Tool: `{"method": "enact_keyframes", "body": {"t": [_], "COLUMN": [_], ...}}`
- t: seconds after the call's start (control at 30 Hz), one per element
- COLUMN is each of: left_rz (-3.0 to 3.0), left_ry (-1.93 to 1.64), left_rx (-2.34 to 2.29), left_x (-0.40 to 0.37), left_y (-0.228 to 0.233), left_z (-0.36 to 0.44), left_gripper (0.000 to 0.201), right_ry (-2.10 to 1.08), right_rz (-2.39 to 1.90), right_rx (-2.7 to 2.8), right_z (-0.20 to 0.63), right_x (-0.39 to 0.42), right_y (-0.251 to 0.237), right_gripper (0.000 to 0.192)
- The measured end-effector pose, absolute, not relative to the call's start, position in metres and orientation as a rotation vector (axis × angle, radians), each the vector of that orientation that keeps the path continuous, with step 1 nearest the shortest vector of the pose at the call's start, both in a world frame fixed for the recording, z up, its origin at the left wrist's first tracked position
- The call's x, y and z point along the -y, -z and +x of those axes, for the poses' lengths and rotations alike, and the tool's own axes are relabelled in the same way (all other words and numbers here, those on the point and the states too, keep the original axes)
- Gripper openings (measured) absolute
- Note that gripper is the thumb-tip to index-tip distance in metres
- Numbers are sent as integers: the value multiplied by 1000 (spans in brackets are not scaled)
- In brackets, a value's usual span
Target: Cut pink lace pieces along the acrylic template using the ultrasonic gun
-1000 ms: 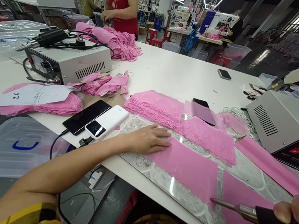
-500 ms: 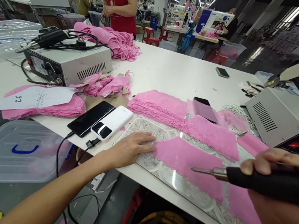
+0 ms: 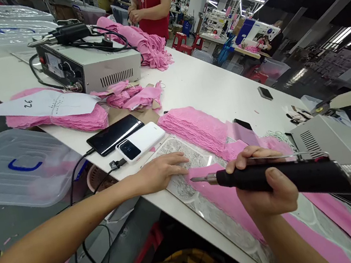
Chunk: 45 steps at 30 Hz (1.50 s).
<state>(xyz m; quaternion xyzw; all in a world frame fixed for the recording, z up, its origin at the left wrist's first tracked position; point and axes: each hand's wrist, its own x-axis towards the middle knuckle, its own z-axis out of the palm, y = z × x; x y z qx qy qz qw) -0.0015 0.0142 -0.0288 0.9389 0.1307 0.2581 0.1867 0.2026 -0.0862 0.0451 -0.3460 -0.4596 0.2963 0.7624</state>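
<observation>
My left hand (image 3: 160, 172) lies flat with its fingers stretched out. Its fingertips touch the upper left end of a pink fabric piece (image 3: 222, 202), which lies on a clear, patterned plate (image 3: 193, 203). In my right hand (image 3: 266, 183) is a black handpiece (image 3: 281, 176) with a pointed metal tip, held sideways over the fabric. The tip points left, close to my left fingertips; whether it touches the cloth I cannot tell. Behind the plate's left part sits a stack of lace-edged pink pieces (image 3: 194, 130). My right hand and forearm cover part of the fabric.
A white power bank (image 3: 141, 141) and a black phone (image 3: 115, 135) lie left of the plate. Farther back stands a grey control box (image 3: 106, 69) with another handpiece on top. A second box (image 3: 329, 136) is at the right. Across the table stands a person in red (image 3: 153, 6).
My right hand has carried the handpiece left and inward, so its tip is now near my left fingertips. My left hand stays at the fabric's end. The view has shifted slightly.
</observation>
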Motion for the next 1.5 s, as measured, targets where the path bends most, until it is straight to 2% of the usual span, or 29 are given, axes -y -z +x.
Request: {"method": "enact_keyframes", "body": {"t": [0.43,1.03,1.33,1.5], "left_rz": [2647,2696,2726,2784], "left_ry": [-704,-665,-790,-790], "left_rx": [-379,-362,-300,-263], "left_x": [-12,-13,-18,-20], "left_y": [30,29,36,35], "left_z": [0,-2,-6,-5], "left_gripper": [57,56,51,54], "right_ry": [-656,-682,-431,-369], "right_rz": [-757,-771,-841,-883], "right_rx": [1013,1043,956,876], "right_z": [198,197,237,258], "right_x": [81,79,77,81], "right_y": [-42,-42,-68,-63], "right_gripper": [17,11,12,10]}}
